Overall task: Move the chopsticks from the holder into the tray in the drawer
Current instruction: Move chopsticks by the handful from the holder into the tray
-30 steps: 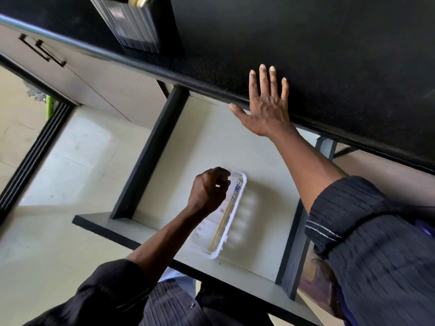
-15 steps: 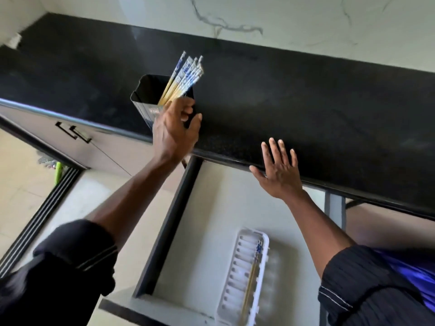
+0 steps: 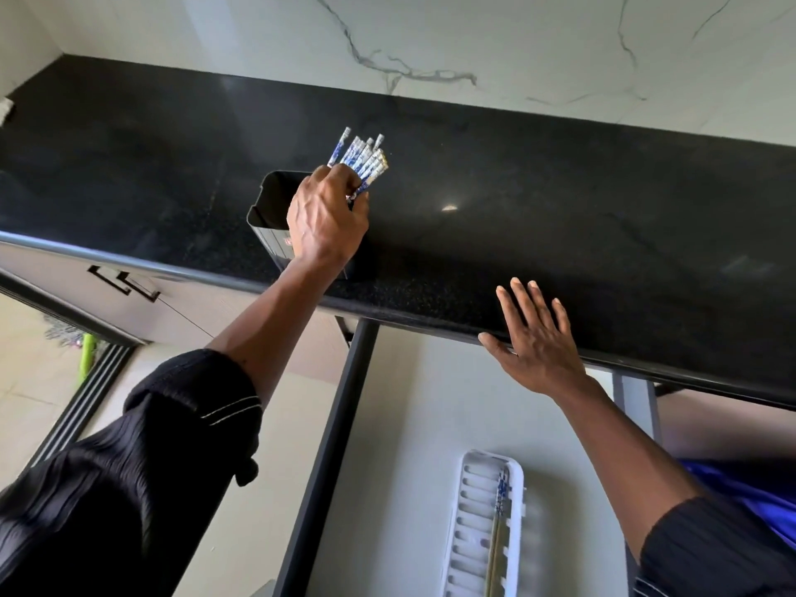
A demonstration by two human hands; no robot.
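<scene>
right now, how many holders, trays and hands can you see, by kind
dark rectangular chopstick holder on the black counter: 1
white slotted plastic tray in the open drawer: 1
bare hands: 2, the left hand on the blue-and-white chopsticks, the right hand flat on the counter edge
total: 4

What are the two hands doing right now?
Left hand: closed around the chopsticks in the holder.
Right hand: open, flat on the counter edge, holding nothing.
</scene>
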